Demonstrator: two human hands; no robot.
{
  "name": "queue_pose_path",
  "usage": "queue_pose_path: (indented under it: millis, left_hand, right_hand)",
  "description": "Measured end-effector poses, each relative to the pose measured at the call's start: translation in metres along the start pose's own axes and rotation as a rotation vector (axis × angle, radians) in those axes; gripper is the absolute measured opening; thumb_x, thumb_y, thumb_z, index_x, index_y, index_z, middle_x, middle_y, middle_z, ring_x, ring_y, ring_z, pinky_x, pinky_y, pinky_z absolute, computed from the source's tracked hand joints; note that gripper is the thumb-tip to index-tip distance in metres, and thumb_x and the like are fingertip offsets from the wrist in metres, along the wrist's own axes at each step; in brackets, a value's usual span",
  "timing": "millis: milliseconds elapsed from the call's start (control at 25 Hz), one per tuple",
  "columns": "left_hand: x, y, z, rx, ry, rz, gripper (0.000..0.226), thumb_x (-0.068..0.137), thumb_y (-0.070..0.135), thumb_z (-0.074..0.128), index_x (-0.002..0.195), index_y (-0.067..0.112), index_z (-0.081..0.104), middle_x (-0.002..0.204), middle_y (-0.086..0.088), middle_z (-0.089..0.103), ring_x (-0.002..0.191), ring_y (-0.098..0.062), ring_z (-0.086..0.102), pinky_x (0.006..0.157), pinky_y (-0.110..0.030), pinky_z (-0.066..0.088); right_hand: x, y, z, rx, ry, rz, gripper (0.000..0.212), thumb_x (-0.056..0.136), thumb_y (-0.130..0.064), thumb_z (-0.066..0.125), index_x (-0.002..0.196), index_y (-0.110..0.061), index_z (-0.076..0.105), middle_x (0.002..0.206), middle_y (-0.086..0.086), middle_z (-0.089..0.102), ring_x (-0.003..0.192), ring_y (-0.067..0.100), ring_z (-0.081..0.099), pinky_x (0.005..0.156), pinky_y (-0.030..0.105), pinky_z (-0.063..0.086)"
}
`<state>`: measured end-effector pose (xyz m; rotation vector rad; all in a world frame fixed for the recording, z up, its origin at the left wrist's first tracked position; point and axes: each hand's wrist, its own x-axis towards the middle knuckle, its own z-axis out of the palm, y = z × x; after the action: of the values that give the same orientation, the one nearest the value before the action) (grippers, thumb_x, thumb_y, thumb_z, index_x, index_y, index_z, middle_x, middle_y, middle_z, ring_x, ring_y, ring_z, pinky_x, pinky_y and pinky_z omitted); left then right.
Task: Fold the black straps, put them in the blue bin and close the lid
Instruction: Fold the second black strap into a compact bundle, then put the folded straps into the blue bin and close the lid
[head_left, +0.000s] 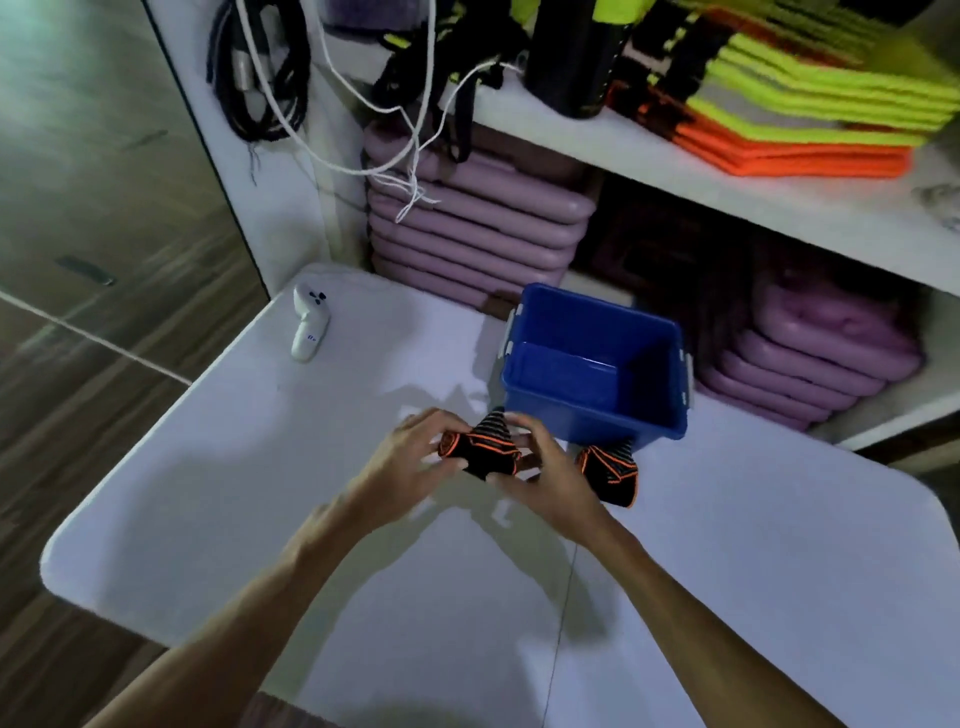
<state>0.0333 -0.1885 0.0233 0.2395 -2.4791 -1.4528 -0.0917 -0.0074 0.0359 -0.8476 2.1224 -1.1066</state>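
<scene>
A black strap with orange trim is bunched between both my hands, just above the white table. My left hand grips its left end and my right hand grips its right side. A second black and orange strap lies folded on the table to the right, against the front of the blue bin. The bin stands open and looks empty inside. No lid is visible.
A white handheld controller lies at the table's far left. Behind the table, shelves hold stacked purple pads, neon yellow and orange vests and hanging cords. Wooden floor lies to the left.
</scene>
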Motion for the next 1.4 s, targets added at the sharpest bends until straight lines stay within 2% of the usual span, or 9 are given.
queue_pose_path:
  millis: [240,360,440,640,800,920,1120,1280,1400]
  left_hand:
    - [0.107,0.052,0.006,0.137,0.029,0.277,0.041,0.083,0.025,0.071,0.121,0.019,0.055,0.121,0.003,0.058,0.111,-0.013,0.055,0.095,-0.034,0.047]
    - [0.15,0.041,0.014,0.176,0.067,0.187,0.054,0.088,0.038,0.064,0.136,0.019,0.048,0.143,0.001,0.045,0.132,-0.01,0.039,0.11,-0.019,0.027]
    - [0.169,0.016,0.021,0.21,0.045,0.053,0.061,0.092,0.044,0.052,0.144,0.014,0.04,0.15,-0.006,0.039,0.14,-0.017,0.032,0.114,-0.023,0.021]
    - [0.175,-0.034,0.04,0.24,-0.043,0.015,0.068,0.091,0.046,0.034,0.15,0.014,0.026,0.147,-0.008,0.045,0.13,-0.023,0.049,0.107,-0.04,0.04]
    - [0.174,-0.038,0.04,0.19,-0.021,0.018,0.06,0.095,0.039,0.04,0.149,0.015,0.029,0.149,-0.002,0.043,0.134,-0.013,0.044,0.109,-0.032,0.038]
    - [0.174,-0.038,0.039,0.183,0.005,0.019,0.062,0.093,0.04,0.042,0.148,0.013,0.032,0.144,-0.004,0.049,0.127,-0.015,0.05,0.104,-0.027,0.041]
    - [0.173,-0.035,0.039,0.185,0.008,0.031,0.062,0.092,0.037,0.047,0.147,0.013,0.034,0.14,0.004,0.05,0.122,-0.011,0.052,0.1,-0.007,0.033]
    - [0.173,-0.04,0.038,0.225,-0.007,0.039,0.068,0.09,0.049,0.04,0.148,0.015,0.031,0.147,-0.001,0.045,0.129,-0.013,0.048,0.103,-0.011,0.031]
    - [0.172,-0.04,0.038,0.229,-0.012,0.039,0.067,0.091,0.051,0.038,0.15,0.02,0.028,0.15,0.002,0.04,0.135,-0.01,0.041,0.107,-0.013,0.03]
  right_hand:
    - [0.016,-0.024,-0.09,-0.15,0.342,-0.155,0.039,0.083,-0.01,0.076,0.119,-0.013,0.062,0.11,-0.004,0.065,0.1,0.008,0.064,0.086,0.021,0.053]
    - [0.047,-0.016,-0.114,-0.267,0.427,-0.15,0.037,0.081,-0.009,0.076,0.115,-0.011,0.06,0.109,-0.003,0.056,0.096,0.013,0.06,0.087,0.024,0.051]
    - [0.073,-0.005,-0.118,-0.325,0.401,-0.106,0.037,0.08,-0.007,0.076,0.112,-0.01,0.057,0.11,-0.001,0.046,0.093,0.012,0.054,0.088,0.021,0.045]
    - [0.139,0.028,-0.103,-0.42,0.199,0.039,0.037,0.08,-0.002,0.069,0.111,-0.011,0.051,0.11,0.005,0.039,0.091,0.017,0.047,0.1,0.031,0.041]
    - [0.18,0.048,-0.096,-0.421,0.154,0.113,0.053,0.079,0.002,0.069,0.126,-0.007,0.048,0.128,0.017,0.04,0.11,0.032,0.053,0.104,0.028,0.035]
    - [0.191,0.054,-0.095,-0.48,0.152,0.128,0.056,0.078,0.002,0.068,0.127,-0.01,0.043,0.128,0.016,0.04,0.108,0.033,0.055,0.102,0.036,0.041]
    - [0.193,0.067,-0.095,-0.471,0.187,0.133,0.033,0.08,-0.016,0.068,0.105,-0.02,0.046,0.119,0.017,0.054,0.1,0.031,0.059,0.089,0.04,0.051]
    - [0.195,0.065,-0.093,-0.479,0.163,0.168,0.027,0.078,-0.004,0.074,0.093,-0.015,0.054,0.109,0.014,0.061,0.091,0.025,0.06,0.077,0.028,0.044]
    - [0.19,0.063,-0.093,-0.474,0.208,0.136,0.027,0.08,-0.01,0.074,0.087,-0.02,0.049,0.107,0.011,0.059,0.09,0.023,0.057,0.078,0.031,0.045]
